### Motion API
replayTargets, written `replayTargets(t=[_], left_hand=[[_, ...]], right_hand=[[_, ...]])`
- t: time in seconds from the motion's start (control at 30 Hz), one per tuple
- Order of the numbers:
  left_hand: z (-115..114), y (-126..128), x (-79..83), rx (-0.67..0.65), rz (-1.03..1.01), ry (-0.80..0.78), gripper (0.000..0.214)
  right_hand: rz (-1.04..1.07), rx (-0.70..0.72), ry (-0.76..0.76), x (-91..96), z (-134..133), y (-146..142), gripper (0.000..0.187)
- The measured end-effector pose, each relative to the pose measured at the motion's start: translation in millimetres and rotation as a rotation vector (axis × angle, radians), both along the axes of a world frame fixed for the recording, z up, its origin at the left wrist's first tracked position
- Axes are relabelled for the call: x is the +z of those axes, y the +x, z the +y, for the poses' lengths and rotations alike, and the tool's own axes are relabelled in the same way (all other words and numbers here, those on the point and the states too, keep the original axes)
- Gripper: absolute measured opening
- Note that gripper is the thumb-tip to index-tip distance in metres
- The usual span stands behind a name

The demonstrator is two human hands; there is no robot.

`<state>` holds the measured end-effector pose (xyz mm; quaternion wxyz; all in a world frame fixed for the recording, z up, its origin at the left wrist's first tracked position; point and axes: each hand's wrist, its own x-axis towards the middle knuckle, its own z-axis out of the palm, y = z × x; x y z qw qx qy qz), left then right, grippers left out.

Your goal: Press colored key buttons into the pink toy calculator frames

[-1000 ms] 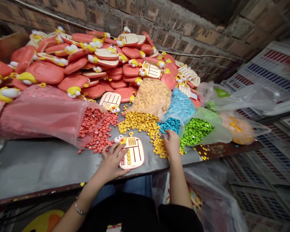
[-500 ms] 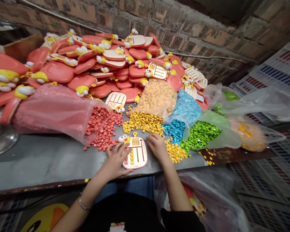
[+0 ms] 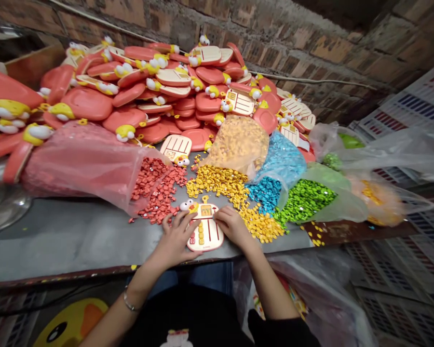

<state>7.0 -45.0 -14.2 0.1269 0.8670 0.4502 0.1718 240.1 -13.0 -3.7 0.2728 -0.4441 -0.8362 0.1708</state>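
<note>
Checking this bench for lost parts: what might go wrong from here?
The loose yellow pieces lie beside the right hand, close to the front edge of the table, so a sweep of the hand might knock some off. The heaped coral toy boards might also slide down onto the colored pieces.

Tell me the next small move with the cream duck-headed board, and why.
Probably pick a loose yellow plastic piece with the right hand and add it to the yellow column on the cream duck-headed board: the pieces lie beside that hand, and the left hand rests on the board.
</note>
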Motion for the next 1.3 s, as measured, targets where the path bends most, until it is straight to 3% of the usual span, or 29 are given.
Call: replayTargets(t=[0.13, 0.23, 0.3, 0.37, 0.43, 0.5, 0.57, 0.73, 0.87, 0.97, 1.03, 1.17, 1.3], left_hand=[[1, -1, -2.0, -0.009, 0.002, 0.001, 0.071], [1, -1, -3.4, -0.006, -0.006, -0.006, 0.072], [1, -1, -3.8, -0.006, -0.013, -0.012, 0.071], [1, 0, -3.3, -0.004, -0.018, -0.015, 0.07], [1, 0, -2.1, 0.001, -0.016, -0.016, 0.069], [0, 0, -0.8, 0.001, -0.013, -0.017, 0.067], [0, 0, -0.3, 0.0, -0.008, -0.018, 0.067], [-1, -1, -3.6, -0.009, -0.002, -0.008, 0.069], [0, -1, -5.3, -0.016, -0.009, -0.005, 0.07], [0, -2, -4.5, -0.021, 0.002, -0.003, 0.071], [0, -2, -3.7, -0.02, 0.009, -0.002, 0.072], [0, -1, -2.7, -0.02, 0.009, -0.001, 0.072], [-1, -1, -2.7, -0.016, 0.017, 0.006, 0.072]], right_hand=[[0.126, -0.07, -0.066, -5.1, -4, -12, 0.009], [0.186, -0.03, -0.16, -3.3, -8, -14, 0.009], [0.206, 0.046, -0.279, 0.8, -13, -6, 0.012], [0.241, 0.027, -0.344, 3.9, -15, 10, 0.017], [0.274, -0.182, -0.252, 3.4, -11, 33, 0.017], [0.232, -0.462, -0.065, -0.8, 0, 58, 0.017], [0.099, -0.606, 0.05, -6.9, 14, 80, 0.017], [-0.101, -0.622, 0.001, -15.7, 41, 106, 0.021], [0.128, -0.687, 0.052, -9.8, 35, 97, 0.014], [0.375, -0.636, 0.016, -1.2, 21, 73, 0.011], [0.433, -0.505, -0.044, 3.8, 14, 50, 0.012], [0.299, -0.259, -0.099, 2.6, 14, 7, 0.006], [0.061, -0.202, 0.017, -11.2, 23, -8, 0.013]])
